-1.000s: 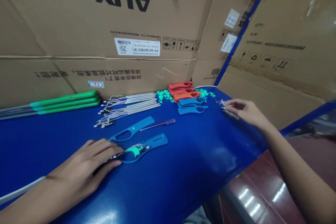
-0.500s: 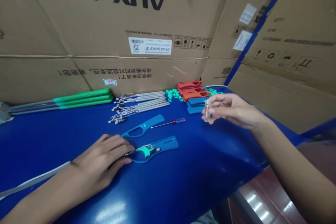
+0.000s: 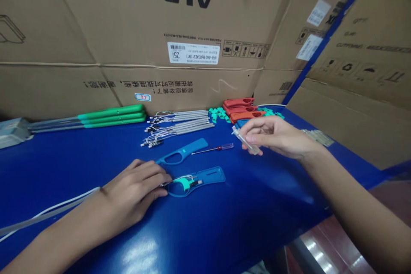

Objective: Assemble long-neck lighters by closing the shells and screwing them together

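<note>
My right hand (image 3: 276, 135) pinches a clear, slim tube (image 3: 246, 140) between thumb and fingers, tilted above the blue tabletop. Nearest to it lie blue plastic handle shells, partly hidden behind my fingers. My left hand (image 3: 138, 190) rests on the table with its fingers curled around a thin rod, whose metal tip (image 3: 163, 185) reaches an open blue lighter-style half shell (image 3: 205, 177). That shell holds a green part (image 3: 184, 184) and fine wires. Just beyond lie an empty blue half shell (image 3: 181, 153) and a small red-handled screwdriver (image 3: 213, 149).
Bundled metal rods with wires (image 3: 178, 126), green-handled rods (image 3: 111, 115), red shells (image 3: 240, 107) and green clips (image 3: 218, 113) line the back of the blue table (image 3: 257, 218). Cardboard boxes (image 3: 192, 81) stand behind it. A white cable (image 3: 48, 214) runs beneath my left forearm.
My right hand has moved left with the clear tube, which now tilts instead of standing upright. The view has shifted, so everything appears further right. My left hand stays on the shell.
</note>
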Demonstrator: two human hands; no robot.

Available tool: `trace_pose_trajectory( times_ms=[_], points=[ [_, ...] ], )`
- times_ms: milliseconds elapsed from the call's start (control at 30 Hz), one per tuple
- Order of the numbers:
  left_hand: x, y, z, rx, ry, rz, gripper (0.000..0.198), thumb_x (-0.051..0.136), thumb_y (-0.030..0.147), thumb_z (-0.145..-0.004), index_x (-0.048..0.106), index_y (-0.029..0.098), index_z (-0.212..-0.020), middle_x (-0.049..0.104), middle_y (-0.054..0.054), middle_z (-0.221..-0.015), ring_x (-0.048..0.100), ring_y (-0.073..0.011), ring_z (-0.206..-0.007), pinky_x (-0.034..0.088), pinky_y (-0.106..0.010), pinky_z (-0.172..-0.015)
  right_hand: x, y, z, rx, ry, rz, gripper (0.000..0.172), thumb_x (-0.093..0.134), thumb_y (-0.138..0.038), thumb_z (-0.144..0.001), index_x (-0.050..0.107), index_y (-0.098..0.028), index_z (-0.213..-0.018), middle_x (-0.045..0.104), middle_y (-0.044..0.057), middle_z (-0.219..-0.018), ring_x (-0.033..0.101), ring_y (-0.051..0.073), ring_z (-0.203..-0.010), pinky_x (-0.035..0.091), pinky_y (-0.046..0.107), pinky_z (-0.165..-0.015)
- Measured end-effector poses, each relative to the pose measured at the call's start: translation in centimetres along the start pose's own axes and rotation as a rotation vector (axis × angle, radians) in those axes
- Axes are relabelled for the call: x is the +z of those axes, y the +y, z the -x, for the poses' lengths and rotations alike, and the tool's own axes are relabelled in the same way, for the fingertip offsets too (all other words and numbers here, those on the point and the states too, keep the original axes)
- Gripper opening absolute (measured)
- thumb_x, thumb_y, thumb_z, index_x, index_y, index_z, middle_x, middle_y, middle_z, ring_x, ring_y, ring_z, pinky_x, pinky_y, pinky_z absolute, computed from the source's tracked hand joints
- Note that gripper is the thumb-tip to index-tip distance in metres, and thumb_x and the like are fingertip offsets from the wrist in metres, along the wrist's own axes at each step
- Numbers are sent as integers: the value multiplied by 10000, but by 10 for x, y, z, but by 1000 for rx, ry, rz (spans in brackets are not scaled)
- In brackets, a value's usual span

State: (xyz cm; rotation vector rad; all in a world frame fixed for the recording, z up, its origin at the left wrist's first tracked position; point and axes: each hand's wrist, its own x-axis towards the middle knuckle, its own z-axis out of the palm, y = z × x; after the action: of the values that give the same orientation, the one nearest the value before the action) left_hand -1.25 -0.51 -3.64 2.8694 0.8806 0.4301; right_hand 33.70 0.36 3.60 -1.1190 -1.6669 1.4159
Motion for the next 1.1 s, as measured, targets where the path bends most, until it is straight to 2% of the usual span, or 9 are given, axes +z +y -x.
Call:
trace_pose_trajectory(
  times_ms=[300, 533, 700, 767, 833, 933, 1000, 1100],
  points=[
    [1, 3, 1, -60, -13, 7, 202, 492, 235, -946, 653, 246, -1067, 680, -35, -1018, 622, -190, -917, 419, -342, -840, 7, 0, -7, 107, -6, 18, 272, 692, -382, -796, 681, -114, -747, 567, -4, -592, 501, 69, -494, 392, 197, -446],
    [2, 4, 4, -89, -37, -17, 199, 478, 264, -958, 630, 262, -1086, 674, -32, -1040, 622, -202, -953, 398, -373, -904, 7, 3, -9, 116, -10, 54, 282, 678, -384, -799, 688, -107, -745, 556, -3, -583, 487, 67, -487, 376, 198, -432],
    [-5, 6, 2, -66, -67, -17, 206, 469, 237, -947, 632, 251, -1073, 676, -42, -1025, 627, -203, -934, 426, -366, -870, 10, 0, -12, 119, -22, 142, 262, 682, -378, -805, 693, -119, -767, 581, 2, -611, 492, 67, -503, 382, 197, -441],
    [-11, 8, 2, -65, -88, -13, 211, 473, 228, -932, 622, 258, -1078, 675, -33, -1019, 633, -196, -918, 434, -375, -894, 15, -3, -16, 122, -57, 204, 244, 699, -371, -793, 703, -127, -803, 613, 10, -648, 504, 70, -517, 401, 198, -457],
    [-15, 11, 3, -68, -62, -28, 227, 518, 272, -900, 599, 264, -1111, 674, -30, -1035, 636, -216, -955, 432, -411, -944, 22, -5, -21, 119, -117, 266, 224, 704, -357, -789, 709, -139, -838, 638, 13, -682, 529, 79, -547, 425, 200, -482],
    [-14, 20, 2, -80, 18, -70, 404, 607, 420, -832, 556, 250, -1194, 672, -52, -1074, 620, -273, -1044, 418, -473, -992, 36, -3, -30, 87, -193, 316, 193, 682, -340, -812, 704, -149, -833, 632, 0, -683, 546, 84, -576, 434, 194, -508],
    [-9, 26, -1, -95, 38, -77, 472, 610, 492, -828, 542, 239, -1220, 671, -63, -1064, 629, -273, -1011, 429, -484, -980, 46, 3, -33, 80, -214, 293, 222, 661, -363, -835, 689, -144, -817, 620, -5, -671, 543, 81, -573, 435, 192, -519],
    [-2, 35, -5, -132, 9, -58, 361, 563, 449, -886, 555, 248, -1186, 662, -52, -1042, 630, -256, -996, 448, -480, -954, 56, 17, -32, 133, -213, 173, 290, 619, -429, -869, 661, -143, -859, 616, -9, -647, 550, 83, -550, 441, 192, -514]
  ],
)
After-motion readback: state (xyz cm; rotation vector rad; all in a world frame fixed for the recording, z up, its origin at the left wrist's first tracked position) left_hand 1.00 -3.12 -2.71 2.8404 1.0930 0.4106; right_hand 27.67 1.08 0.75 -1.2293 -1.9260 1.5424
